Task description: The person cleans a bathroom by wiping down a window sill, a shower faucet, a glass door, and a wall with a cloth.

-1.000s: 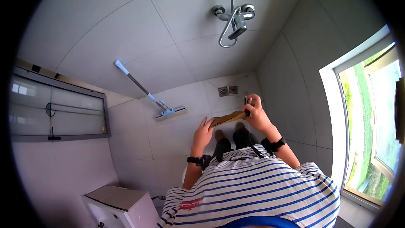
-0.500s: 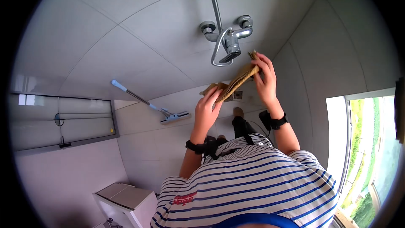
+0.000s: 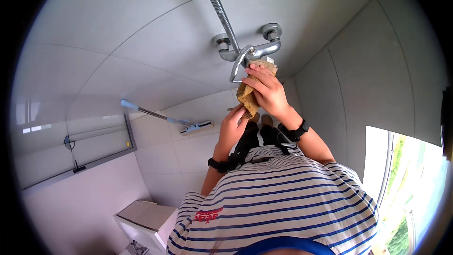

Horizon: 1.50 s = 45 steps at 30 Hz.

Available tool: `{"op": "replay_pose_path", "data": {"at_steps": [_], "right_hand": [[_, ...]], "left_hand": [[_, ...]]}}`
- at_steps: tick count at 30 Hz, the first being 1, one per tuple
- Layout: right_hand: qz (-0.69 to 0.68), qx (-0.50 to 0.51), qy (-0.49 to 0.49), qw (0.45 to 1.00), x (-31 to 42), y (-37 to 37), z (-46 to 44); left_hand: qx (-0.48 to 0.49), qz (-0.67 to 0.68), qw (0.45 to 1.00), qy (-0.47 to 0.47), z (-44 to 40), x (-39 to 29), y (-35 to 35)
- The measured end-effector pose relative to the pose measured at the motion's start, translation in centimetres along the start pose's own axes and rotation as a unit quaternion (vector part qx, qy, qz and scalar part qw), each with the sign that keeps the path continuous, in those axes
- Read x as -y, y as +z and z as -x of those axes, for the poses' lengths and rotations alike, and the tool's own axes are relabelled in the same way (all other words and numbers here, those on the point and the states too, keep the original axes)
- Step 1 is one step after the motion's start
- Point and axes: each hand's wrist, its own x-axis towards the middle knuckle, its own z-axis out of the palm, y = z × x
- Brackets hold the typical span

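A brown cloth [image 3: 247, 98] is bunched at the shower mixer tap [image 3: 262, 51], covering most of the tap's lower body and handle. My right hand [image 3: 268, 90] presses the upper part of the cloth to the tap, fingers curved over it. Lower down, my left hand [image 3: 232, 123] pinches the cloth's hanging end. A metal shower hose [image 3: 218, 7] rises along the wall, and a looped length of it hangs beside the cloth.
To the left, a mop with a blue handle [image 3: 130, 105] leans with its head on the tiled floor. A white cabinet [image 3: 150, 217] stands lower left, beyond it a glass panel [image 3: 94, 137]. An open window [image 3: 401, 189] is at right.
The cloth, stretched between both hands below the tap before, is now gathered against it. My right hand has moved up and left onto the tap; the view has shifted slightly.
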Motion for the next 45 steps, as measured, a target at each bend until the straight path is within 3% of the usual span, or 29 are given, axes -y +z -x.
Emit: {"op": "replay_pose_path", "data": {"at_steps": [2,7,9,10,15,18,20,23,25,29,32,35,41,43,44,45], "right_hand": [[-0.040,0.009,0.000,0.999,0.0,-0.9,-0.1],[-0.085,0.047,-0.003,0.995,-0.1,-4.2,1.2],[-0.119,0.074,0.069,0.988,0.0,-5.6,2.0],[-0.090,0.064,0.150,0.983,0.4,-6.8,2.3],[0.048,-0.066,0.027,0.996,0.1,-7.3,-2.1],[0.094,-0.091,0.059,0.990,-1.1,-5.5,-4.9],[0.100,-0.073,0.094,0.988,-2.7,-3.7,-5.2],[0.138,-0.046,0.060,0.988,-4.2,-1.9,-5.1],[0.124,-0.052,0.080,0.988,-4.1,-1.4,-4.7],[0.018,-0.058,0.157,0.986,-3.2,-1.0,-3.2],[0.038,-0.031,0.144,0.988,-2.4,-2.0,-3.0],[0.033,0.012,0.140,0.990,-1.6,-2.8,-2.4],[0.029,0.064,0.164,0.984,0.5,-4.8,-0.5],[0.035,0.079,0.184,0.979,1.3,-5.6,-0.1],[0.054,0.085,0.160,0.982,1.6,-6.1,0.2],[0.072,0.091,0.136,0.984,1.8,-6.5,0.5]], "left_hand": [[0.023,-0.001,1.000,0.000,-0.2,0.2,-0.8],[0.019,-0.074,0.991,0.105,-2.3,0.7,-4.6],[0.003,-0.071,0.990,0.121,-3.2,0.3,-5.6],[-0.061,-0.039,0.986,0.150,-3.6,0.1,-6.0],[-0.238,-0.017,0.937,0.257,-8.1,-1.8,-5.9],[-0.280,-0.016,0.937,0.207,-12.0,-2.8,-5.6],[-0.251,0.001,0.948,0.196,-13.2,-2.2,-5.5],[-0.203,0.038,0.962,0.177,-14.6,-0.8,-5.3],[-0.147,0.114,0.977,0.102,-15.0,-0.2,-5.1],[-0.139,0.136,0.978,0.071,-15.3,0.0,-4.6],[-0.142,0.142,0.975,0.091,-15.5,0.3,-4.6],[-0.113,0.155,0.980,0.053,-14.7,-0.6,-5.3],[-0.083,0.107,0.989,0.057,-12.1,-0.8,-5.6],[-0.084,0.037,0.988,0.128,-10.9,-0.8,-5.7],[-0.120,0.005,0.969,0.215,-10.7,-0.7,-5.7],[-0.122,0.005,0.969,0.214,-10.1,-0.7,-6.0]]}}
